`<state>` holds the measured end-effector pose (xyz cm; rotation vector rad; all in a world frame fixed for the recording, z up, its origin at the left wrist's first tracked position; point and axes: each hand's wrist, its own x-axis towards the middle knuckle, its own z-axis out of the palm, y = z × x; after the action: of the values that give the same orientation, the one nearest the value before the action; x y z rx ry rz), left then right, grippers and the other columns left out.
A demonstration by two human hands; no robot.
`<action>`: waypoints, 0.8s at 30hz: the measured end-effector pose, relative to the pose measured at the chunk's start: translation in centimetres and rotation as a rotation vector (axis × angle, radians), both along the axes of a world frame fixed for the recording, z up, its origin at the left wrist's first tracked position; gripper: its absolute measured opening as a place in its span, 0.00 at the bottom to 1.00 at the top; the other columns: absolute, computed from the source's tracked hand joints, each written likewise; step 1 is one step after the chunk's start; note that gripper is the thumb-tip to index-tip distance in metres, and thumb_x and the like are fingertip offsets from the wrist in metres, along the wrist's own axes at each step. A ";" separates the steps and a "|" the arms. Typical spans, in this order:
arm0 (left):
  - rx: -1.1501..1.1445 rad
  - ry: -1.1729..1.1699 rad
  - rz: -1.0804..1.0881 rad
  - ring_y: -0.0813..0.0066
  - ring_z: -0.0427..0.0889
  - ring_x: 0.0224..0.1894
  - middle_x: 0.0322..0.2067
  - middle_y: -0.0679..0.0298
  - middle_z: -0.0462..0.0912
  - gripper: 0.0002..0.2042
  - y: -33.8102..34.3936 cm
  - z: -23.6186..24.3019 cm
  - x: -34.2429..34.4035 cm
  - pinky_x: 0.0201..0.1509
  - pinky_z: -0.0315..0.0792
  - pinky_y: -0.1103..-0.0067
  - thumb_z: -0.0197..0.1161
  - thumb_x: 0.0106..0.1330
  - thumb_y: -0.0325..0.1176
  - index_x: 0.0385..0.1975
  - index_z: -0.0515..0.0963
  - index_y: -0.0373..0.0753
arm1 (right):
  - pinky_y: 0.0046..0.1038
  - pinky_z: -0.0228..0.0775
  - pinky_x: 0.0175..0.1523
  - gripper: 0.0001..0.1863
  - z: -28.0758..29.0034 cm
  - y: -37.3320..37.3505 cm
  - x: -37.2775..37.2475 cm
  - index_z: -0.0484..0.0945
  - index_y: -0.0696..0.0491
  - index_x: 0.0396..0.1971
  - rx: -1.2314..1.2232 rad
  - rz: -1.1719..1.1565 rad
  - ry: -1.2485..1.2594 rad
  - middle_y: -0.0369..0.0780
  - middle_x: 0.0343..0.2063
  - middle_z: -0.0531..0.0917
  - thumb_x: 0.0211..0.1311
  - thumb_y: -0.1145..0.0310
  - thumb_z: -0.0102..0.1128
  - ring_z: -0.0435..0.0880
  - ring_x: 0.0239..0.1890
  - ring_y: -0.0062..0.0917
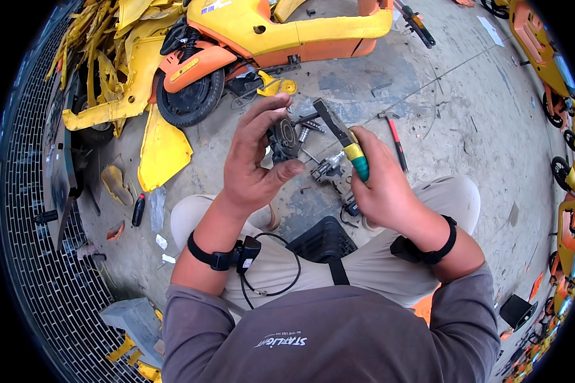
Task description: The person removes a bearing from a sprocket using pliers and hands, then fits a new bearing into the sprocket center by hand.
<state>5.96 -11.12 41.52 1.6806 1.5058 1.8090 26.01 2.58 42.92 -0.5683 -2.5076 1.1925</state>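
Note:
My left hand (252, 150) is closed around a dark round metal part (286, 135) with a ring like a bearing in its face. The thumb lies below the part and the fingers curl over its top. My right hand (383, 175) grips a tool with a flat dark blade (332, 120) and a yellow and green handle. Its blade points up and to the left, a little apart from the round part. On the floor beneath the hands lie a silvery metal assembly (329, 167) and several small metal pieces, partly hidden by the hands.
A red-handled hammer (397, 142) lies right of my right hand. Ahead rests a yellow and orange scooter body (287, 32) with a black wheel (191, 99). Yellow panels (163, 150) and a dark bottle (138, 210) are at left. A black crate (324, 239) sits between my legs.

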 end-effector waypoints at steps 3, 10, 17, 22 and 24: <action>-0.005 0.019 0.003 0.55 0.70 0.67 0.66 0.48 0.64 0.38 -0.1 -0.1 -0.2 0.67 0.69 0.67 0.74 0.59 0.43 0.65 0.63 0.35 | 0.44 0.64 0.64 0.35 0.0 -0.1 -0.1 0.62 0.61 0.63 0.022 0.003 0.006 0.56 0.55 0.73 0.50 0.84 0.56 0.70 0.59 0.54; -0.121 -0.427 0.027 0.60 0.77 0.60 0.62 0.49 0.71 0.39 -0.1 1.0 0.9 0.62 0.74 0.70 0.61 0.67 0.59 0.65 0.62 0.31 | 0.43 0.66 0.57 0.37 -0.3 0.1 -0.3 0.64 0.60 0.61 0.211 0.010 0.069 0.54 0.48 0.75 0.44 0.85 0.57 0.73 0.52 0.52; -0.543 -1.091 -0.086 0.59 0.87 0.36 0.43 0.47 0.83 0.38 -0.6 1.9 -0.3 0.33 0.81 0.71 0.42 0.73 0.66 0.53 0.72 0.28 | 0.40 0.68 0.55 0.37 0.2 1.3 -0.8 0.70 0.57 0.58 0.434 0.163 0.148 0.46 0.46 0.77 0.39 0.83 0.60 0.74 0.50 0.46; -0.965 -1.282 -0.411 0.63 0.82 0.17 0.22 0.50 0.83 0.34 -1.0 1.6 -0.5 0.17 0.78 0.74 0.40 0.74 0.62 0.38 0.80 0.32 | 0.40 0.69 0.54 0.37 0.8 3.2 -1.0 0.72 0.54 0.57 0.535 0.363 0.221 0.43 0.46 0.78 0.37 0.82 0.61 0.75 0.50 0.44; -0.975 -1.338 -0.438 0.64 0.82 0.16 0.21 0.51 0.82 0.34 -0.9 1.6 -0.1 0.16 0.77 0.74 0.42 0.74 0.63 0.37 0.80 0.33 | 0.39 0.69 0.54 0.37 0.3 3.8 -1.0 0.73 0.53 0.57 0.602 0.383 0.271 0.43 0.46 0.78 0.37 0.82 0.60 0.76 0.50 0.43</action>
<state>5.91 -12.00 43.16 0.1257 0.9176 1.0929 24.96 6.42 43.23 0.2177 -2.6034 0.5039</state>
